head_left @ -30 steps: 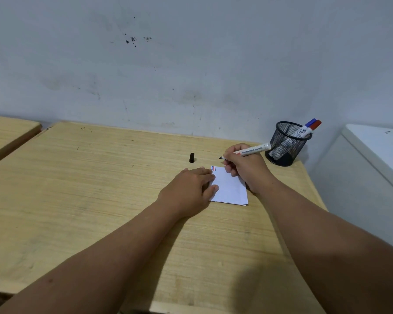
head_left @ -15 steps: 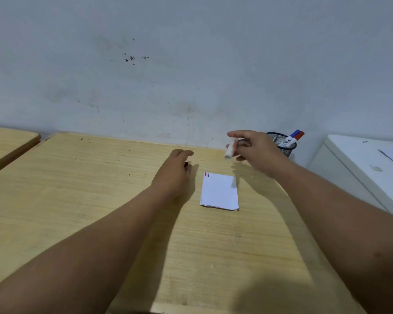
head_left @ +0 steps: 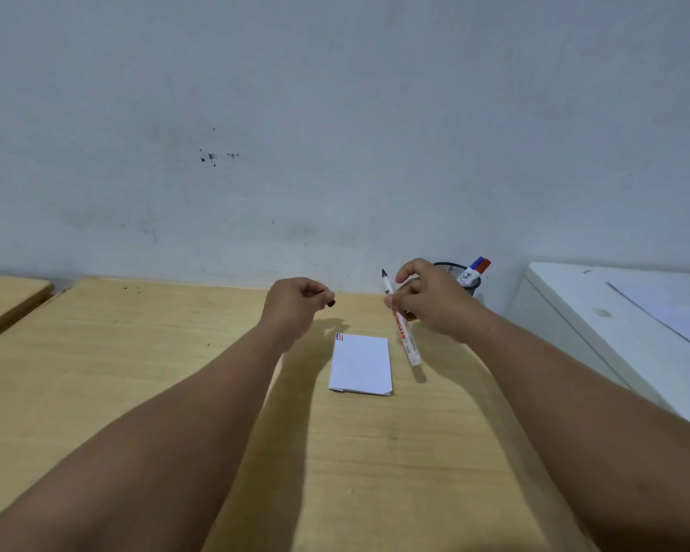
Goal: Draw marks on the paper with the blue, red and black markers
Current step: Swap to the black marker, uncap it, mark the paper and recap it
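A small white folded paper (head_left: 361,363) lies on the wooden table (head_left: 96,372), with short blue and red marks at its top left corner (head_left: 339,337). My right hand (head_left: 431,298) is raised above the table to the paper's upper right and grips the uncapped black marker (head_left: 402,328), its tip pointing up. My left hand (head_left: 295,304) hovers left of it and pinches the small black cap (head_left: 330,302) between its fingertips. The blue and red markers (head_left: 477,268) stand in the black mesh cup (head_left: 461,272) behind my right hand.
A grey wall rises right behind the table. A white cabinet (head_left: 614,312) stands at the right, close to the table's edge. A second wooden table (head_left: 5,300) shows at the far left.
My left hand left the paper, reached to the cap on the table and lifted it. My right hand raised the marker off the paper and turned its tip upward.
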